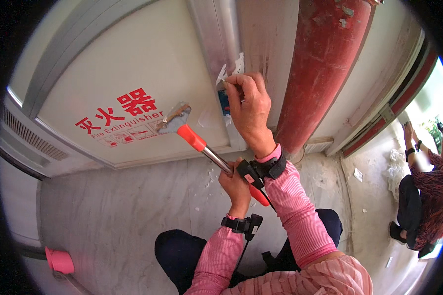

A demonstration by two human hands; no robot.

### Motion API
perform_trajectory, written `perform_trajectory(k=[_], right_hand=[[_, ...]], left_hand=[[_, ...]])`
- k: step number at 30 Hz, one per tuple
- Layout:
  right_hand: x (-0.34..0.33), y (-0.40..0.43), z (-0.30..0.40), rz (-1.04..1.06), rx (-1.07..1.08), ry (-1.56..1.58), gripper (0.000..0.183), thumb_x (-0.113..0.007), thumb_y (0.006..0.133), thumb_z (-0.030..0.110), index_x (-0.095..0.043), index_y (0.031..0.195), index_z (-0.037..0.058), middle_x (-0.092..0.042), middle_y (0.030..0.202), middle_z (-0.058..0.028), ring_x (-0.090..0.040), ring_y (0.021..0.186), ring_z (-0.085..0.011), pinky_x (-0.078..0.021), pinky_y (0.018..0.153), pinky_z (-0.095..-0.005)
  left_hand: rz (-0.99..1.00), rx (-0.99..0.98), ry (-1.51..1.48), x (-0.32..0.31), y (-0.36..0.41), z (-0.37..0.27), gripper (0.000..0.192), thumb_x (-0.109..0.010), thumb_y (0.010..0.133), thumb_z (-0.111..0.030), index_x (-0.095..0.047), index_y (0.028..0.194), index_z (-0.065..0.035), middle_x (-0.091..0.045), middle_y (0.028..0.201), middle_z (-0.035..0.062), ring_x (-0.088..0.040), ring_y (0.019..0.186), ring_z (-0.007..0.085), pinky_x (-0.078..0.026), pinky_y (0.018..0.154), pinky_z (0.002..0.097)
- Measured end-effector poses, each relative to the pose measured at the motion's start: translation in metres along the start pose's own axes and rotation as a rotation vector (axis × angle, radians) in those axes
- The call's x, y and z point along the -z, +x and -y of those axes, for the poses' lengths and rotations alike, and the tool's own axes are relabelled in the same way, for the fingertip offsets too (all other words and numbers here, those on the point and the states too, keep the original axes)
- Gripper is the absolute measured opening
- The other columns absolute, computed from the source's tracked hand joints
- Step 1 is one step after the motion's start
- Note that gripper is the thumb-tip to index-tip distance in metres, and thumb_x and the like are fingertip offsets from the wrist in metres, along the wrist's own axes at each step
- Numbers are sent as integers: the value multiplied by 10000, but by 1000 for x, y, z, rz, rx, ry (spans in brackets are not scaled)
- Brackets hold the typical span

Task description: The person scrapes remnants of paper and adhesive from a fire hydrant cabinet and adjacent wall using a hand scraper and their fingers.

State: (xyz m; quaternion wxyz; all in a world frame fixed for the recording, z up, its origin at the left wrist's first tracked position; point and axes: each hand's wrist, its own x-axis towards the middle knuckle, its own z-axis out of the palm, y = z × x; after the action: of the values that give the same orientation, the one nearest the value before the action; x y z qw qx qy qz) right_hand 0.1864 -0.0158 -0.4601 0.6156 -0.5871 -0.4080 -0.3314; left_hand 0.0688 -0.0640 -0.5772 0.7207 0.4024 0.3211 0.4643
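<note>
My left hand [236, 186] is closed around the metal shaft of a scraper [218, 159] with red plastic grips. Its flat metal head [175, 118] points up and left, in front of the white panel of a fire extinguisher cabinet [133, 66]. At the cabinet's right metal frame, my right hand [249, 103] pinches the edge of a torn white paper sticker [221, 75] between thumb and fingertips. More torn paper and a blue patch [222, 99] of sticker remain on that frame, the patch partly hidden by my right hand.
A thick red pipe [323, 70] stands right of the cabinet. Small paper scraps [211, 180] lie on the stone floor. At the lower left is a pink container [60, 260]. Another person [430, 191] crouches at the far right, near a clear plastic bag [396, 171].
</note>
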Motion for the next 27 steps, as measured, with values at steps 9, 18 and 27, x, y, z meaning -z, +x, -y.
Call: perform_trajectory(k=[9, 18, 27], right_hand=[[17, 13, -10, -121, -60, 68, 70, -629, 770, 57, -597, 826, 30, -574, 767, -116, -584, 628, -250, -473, 538, -314], [32, -2, -34, -103, -444, 147, 89, -604, 803, 63, -612, 880, 21, -620, 717, -120, -608, 621, -166, -473, 576, -259], [30, -28, -28, 68, -218, 141, 108, -600, 807, 58, -624, 907, 25, -606, 692, -99, -560, 560, -112, -448, 531, -245]], left_hand=[[-3, -15, 21, -4, 2, 1, 220, -585, 845, -112, -458, 667, -80, -472, 544, -10, -440, 435, 76, -354, 404, 227], [53, 40, 138, -10, -4, 7, 260, -605, 829, -124, -432, 639, -89, -444, 511, -16, -412, 390, 80, -330, 370, 239], [83, -70, 216, -4, 3, 28, 319, -623, 825, -167, -433, 583, -83, -447, 515, -23, -419, 434, 69, -328, 408, 244]])
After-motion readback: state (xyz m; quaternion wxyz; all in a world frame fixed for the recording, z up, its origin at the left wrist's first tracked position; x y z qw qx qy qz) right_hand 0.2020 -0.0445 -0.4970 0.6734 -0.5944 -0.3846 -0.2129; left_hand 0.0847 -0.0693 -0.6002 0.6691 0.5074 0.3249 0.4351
